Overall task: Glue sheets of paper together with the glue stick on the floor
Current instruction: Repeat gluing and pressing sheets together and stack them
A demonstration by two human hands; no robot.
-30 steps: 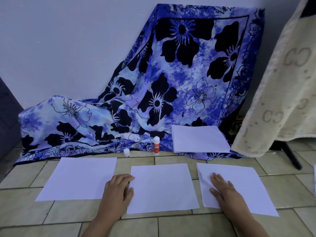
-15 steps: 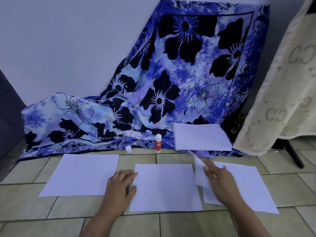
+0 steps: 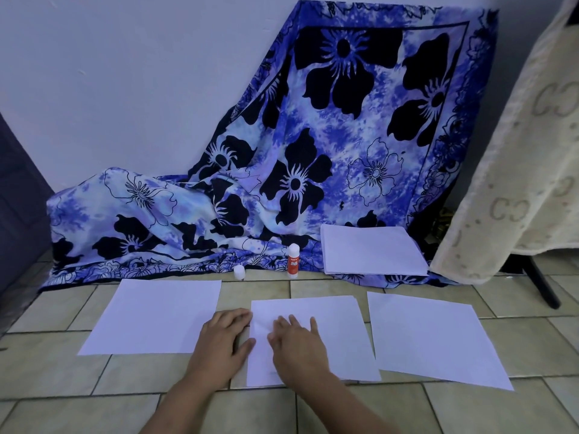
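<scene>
Three groups of white paper lie on the tiled floor: a left sheet (image 3: 156,314), a middle stack (image 3: 338,333) and a right sheet (image 3: 429,336). My right hand (image 3: 294,346) presses flat on the middle stack's left part, where a second sheet lies on top with edges slightly offset. My left hand (image 3: 224,339) rests on the floor at the stack's left edge, fingers straight and touching it. The glue stick (image 3: 293,260), red label, stands uncapped behind the sheets. Its white cap (image 3: 239,272) stands to its left.
A pile of white paper (image 3: 372,253) lies on the blue floral cloth (image 3: 313,151) draped against the wall. A cream blanket (image 3: 517,167) hangs at the right over a black stand leg (image 3: 543,285). A dark panel stands at the far left.
My right hand lifted a sheet from the right pile, carried it left and laid it on the middle sheet. It now presses it down. My left hand stayed at the middle sheet's left edge.
</scene>
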